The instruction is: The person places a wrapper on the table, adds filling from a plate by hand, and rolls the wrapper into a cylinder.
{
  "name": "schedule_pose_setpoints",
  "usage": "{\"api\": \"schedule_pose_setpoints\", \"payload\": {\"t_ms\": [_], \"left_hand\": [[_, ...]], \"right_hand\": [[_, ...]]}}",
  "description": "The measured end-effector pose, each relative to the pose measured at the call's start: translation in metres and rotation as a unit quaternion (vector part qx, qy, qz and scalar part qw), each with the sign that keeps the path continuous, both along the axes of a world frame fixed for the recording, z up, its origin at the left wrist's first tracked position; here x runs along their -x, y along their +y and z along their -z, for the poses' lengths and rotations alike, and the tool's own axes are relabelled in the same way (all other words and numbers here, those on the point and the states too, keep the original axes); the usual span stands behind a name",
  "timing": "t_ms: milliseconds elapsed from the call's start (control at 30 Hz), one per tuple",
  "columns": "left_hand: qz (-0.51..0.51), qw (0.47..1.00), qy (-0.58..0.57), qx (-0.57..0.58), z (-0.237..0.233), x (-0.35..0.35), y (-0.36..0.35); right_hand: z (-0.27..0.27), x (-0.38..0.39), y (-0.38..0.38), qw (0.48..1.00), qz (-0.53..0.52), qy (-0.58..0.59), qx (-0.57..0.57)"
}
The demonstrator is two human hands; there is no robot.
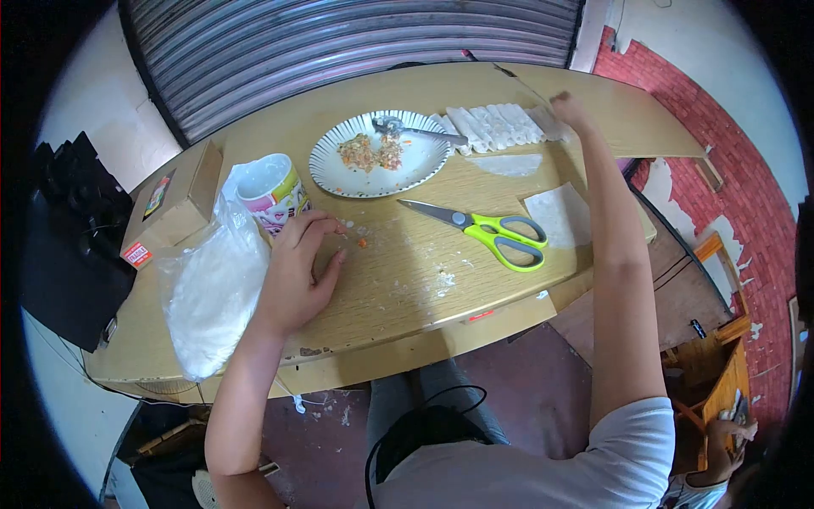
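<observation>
My right hand [570,113] reaches to the far right of the table, its fingers closed on a thin stick-like tool [527,86] with a dark end. Just below it lies a row of white wrapped rolls [496,127]. My left hand [303,263] rests on the tabletop beside a colourful mug [264,185], fingers loosely bent, thumb apart, nothing in it. Between the hands are green-handled scissors [475,229], blades partly apart. Behind them, a fluted white plate [339,178] holds chopped filling [371,154] and a spoon [428,134]. Thin wrapper sheets [560,217] lie at the right.
A plastic bag of white stuff [212,293] and a cardboard box [174,199] stand at the left, by a black object [72,254]. White crumbs dot the wooden table [373,297]. A metal shutter [356,51] rises behind. Another person's hand [731,431] shows at lower right.
</observation>
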State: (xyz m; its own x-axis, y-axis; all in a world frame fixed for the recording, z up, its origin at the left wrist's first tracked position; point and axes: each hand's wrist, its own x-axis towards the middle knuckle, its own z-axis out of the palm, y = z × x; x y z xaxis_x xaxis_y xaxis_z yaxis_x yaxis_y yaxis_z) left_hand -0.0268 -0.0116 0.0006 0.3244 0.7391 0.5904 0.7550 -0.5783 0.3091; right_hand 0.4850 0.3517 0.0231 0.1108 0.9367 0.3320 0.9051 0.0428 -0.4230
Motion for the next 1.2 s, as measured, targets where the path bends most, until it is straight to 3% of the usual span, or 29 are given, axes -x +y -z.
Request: {"api": "schedule_pose_setpoints", "payload": {"t_ms": [133, 267, 333, 733, 1200], "left_hand": [[-0.007, 1.0, 0.017, 0.009, 0.0, 0.001, 0.0], [-0.005, 1.0, 0.004, 0.006, 0.0, 0.0, 0.001], [-0.005, 1.0, 0.01, 0.0, 0.001, 0.0, 0.001], [-0.006, 1.0, 0.026, 0.009, 0.0, 0.002, 0.0], [-0.012, 1.0, 0.023, 0.017, -0.001, 0.001, -0.001]], "right_hand": [[0.023, -0.024, -0.024, 0.99, -0.045, 0.128, 0.026], [0.029, -0.011, -0.025, 0.994, -0.014, 0.109, -0.008], [0.032, -0.009, -0.023, 0.997, -0.06, 0.019, -0.036], [0.015, 0.013, -0.042, 0.993, -0.065, 0.074, 0.056], [0.009, 0.02, -0.051, 0.987, -0.127, 0.074, 0.065]]}}
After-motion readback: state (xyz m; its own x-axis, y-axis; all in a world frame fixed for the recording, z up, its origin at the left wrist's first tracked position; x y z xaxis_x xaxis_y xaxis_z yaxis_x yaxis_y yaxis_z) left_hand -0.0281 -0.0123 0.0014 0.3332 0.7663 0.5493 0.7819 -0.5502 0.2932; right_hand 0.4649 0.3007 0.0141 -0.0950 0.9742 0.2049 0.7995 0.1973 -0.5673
